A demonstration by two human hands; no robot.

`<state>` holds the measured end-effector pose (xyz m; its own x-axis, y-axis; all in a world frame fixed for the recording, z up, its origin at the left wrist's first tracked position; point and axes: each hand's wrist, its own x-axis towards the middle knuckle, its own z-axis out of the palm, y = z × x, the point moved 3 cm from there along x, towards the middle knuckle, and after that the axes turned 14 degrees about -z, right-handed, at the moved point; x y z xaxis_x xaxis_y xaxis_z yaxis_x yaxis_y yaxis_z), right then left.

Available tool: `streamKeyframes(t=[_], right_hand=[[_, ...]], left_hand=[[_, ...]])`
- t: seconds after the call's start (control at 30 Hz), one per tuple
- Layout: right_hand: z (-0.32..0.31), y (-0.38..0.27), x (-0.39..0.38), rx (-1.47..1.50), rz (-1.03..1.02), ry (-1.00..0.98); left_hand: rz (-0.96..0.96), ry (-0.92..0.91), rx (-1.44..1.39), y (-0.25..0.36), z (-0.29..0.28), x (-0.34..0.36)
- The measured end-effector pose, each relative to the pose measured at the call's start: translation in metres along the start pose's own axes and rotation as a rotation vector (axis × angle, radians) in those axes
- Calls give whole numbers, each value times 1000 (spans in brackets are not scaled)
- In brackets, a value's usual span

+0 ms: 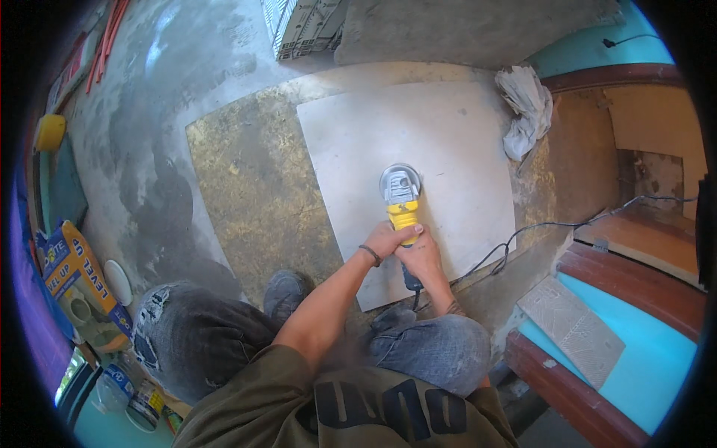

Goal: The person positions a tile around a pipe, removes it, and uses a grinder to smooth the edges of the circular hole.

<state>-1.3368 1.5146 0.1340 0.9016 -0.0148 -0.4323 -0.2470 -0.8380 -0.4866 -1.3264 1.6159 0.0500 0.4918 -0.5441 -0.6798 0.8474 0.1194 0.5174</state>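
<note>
A yellow and grey angle grinder rests over a large pale tile, its round guard and disc end pointing away from me. My left hand, with a dark bracelet at the wrist, is closed around the grinder's yellow body. Just behind it, my right hand wraps the same body nearer the black rear end. A black power cord leaves the grinder and runs off to the right. The hands and guard hide whether the disc touches the tile.
Under the tile lies a worn, yellowish board on the concrete floor. A crumpled whitish bag sits at its far right corner. Stacked boxes stand at the back. A printed sack leans at left; a tile piece lies on the right.
</note>
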Motion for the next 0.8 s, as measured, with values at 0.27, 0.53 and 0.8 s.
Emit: streamKeyframes(t=[0.27, 0.53, 0.8], right_hand=[[1, 6, 0, 24, 11, -19], [15, 31, 3, 306, -152, 90], [14, 34, 5, 272, -137, 81]], left_hand=[[-4, 18, -7, 9, 6, -8], [9, 162, 150, 7, 6, 2], [-9, 155, 153, 9, 8, 1]])
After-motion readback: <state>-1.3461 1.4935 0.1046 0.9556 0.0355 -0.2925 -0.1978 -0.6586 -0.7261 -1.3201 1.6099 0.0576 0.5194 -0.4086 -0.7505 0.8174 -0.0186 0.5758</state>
